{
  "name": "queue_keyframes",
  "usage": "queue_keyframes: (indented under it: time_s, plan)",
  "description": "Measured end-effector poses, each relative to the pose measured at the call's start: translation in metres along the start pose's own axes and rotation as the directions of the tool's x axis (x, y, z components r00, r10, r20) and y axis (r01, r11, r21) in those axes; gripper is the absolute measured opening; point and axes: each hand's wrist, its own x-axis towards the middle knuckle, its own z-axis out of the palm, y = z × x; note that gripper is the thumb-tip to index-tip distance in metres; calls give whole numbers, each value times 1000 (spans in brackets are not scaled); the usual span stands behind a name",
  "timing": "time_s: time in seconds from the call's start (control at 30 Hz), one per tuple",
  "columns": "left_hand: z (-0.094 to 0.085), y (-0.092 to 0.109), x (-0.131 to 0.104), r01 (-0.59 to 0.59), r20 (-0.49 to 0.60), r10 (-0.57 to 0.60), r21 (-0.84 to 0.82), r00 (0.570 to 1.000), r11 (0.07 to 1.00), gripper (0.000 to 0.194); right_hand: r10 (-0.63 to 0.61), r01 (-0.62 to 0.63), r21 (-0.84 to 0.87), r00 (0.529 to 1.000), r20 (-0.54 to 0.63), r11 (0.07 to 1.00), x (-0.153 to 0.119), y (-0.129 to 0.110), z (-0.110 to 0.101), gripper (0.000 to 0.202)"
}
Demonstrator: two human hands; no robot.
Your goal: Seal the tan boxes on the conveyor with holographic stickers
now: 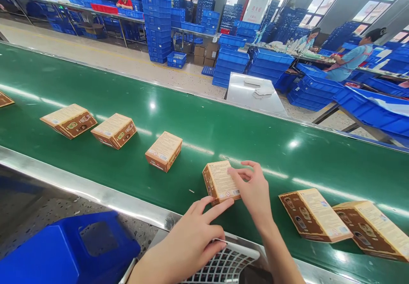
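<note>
A small brown and cream cardboard box (220,175) lies on the green conveyor belt, its printed cream face up. My right hand (254,188) has its thumb on the box's top face, with the other fingers bent over its right side. From the near side, my left hand (198,235) touches the box's lower edge with its forefingers, while its other fingers curl inward. Between them, both hands grip the box. To its left sits a like box (164,149), apart from my hands. On the right, another box (315,213) rests past my right wrist.
More boxes stand along the belt (105,181), including one at the left (70,120) and one at the far right (377,228). Below my hands is a white plastic basket (234,258); a blue bin (64,245) stands at lower left. People work at tables behind.
</note>
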Motion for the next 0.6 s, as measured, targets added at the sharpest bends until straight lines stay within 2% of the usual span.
queue_keyframes:
  time_s: [0.07,0.13,0.2,0.23,0.3,0.33,0.37,0.5,0.6]
  plan:
    - [-3,2,-2,12,-8,-13,-27,1000,1000,12,-63,58,-112,997,-41,992,0,-5,-14,39]
    - [-9,4,-6,71,-5,-72,-81,997,994,15,-193,182,-197,980,-40,963,-9,-14,-29,32]
    - [-18,6,-9,131,-1,-132,-134,991,982,17,-333,353,-179,934,131,918,-26,-26,-42,26]
    - [-22,7,-10,152,-5,-155,-158,988,976,18,-386,433,-127,879,279,893,-35,-31,-47,23]
    - [-30,7,-10,197,-11,-204,-214,979,957,19,-454,535,-9,726,517,845,-52,-38,-52,16]
    - [-33,7,-10,233,-11,-243,-242,970,942,17,-476,564,29,668,572,826,-58,-39,-53,13]
    - [-35,7,-10,278,-5,-290,-267,957,923,16,-495,586,44,639,589,809,-62,-38,-53,12]
    - [-40,8,-11,412,17,-428,-310,904,857,16,-545,652,-4,637,546,758,-65,-31,-51,19]
    - [-41,8,-13,414,21,-428,-302,903,859,20,-571,704,-62,620,538,707,-65,-30,-50,25]
